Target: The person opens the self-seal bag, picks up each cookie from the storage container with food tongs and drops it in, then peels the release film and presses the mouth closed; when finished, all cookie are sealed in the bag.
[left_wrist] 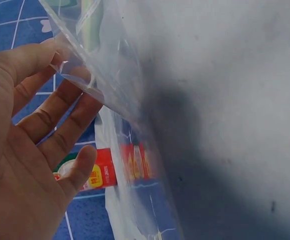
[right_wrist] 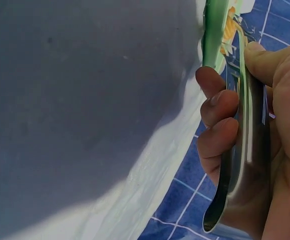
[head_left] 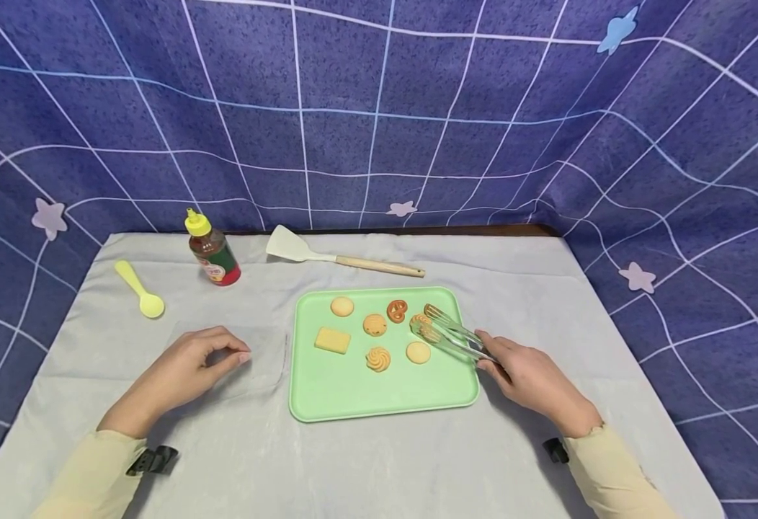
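Observation:
A clear plastic bag (head_left: 259, 360) lies left of the green tray (head_left: 333, 393); its edge is pinched between thumb and finger of my left hand (head_left: 191, 364), as the left wrist view (left_wrist: 45, 120) shows, the other fingers spread. My right hand (head_left: 534, 375) grips metal tongs (head_left: 460, 342), also in the right wrist view (right_wrist: 249, 135) with fingers wrapped round the handle. The tongs' tips are around a round cookie (head_left: 421, 322) at the tray's right side. Nearby on the tray are a pretzel (head_left: 397, 311), a swirl cookie (head_left: 378, 359), a rectangular biscuit (head_left: 332, 340) and several round cookies.
Behind the tray lies a white spatula (head_left: 291, 246) with a wooden handle. A sauce bottle (head_left: 215, 256) with a yellow cap stands at the back left, and a yellow spoon (head_left: 152, 305) lies left of it. A patterned blue curtain (head_left: 340, 130) hangs behind the table.

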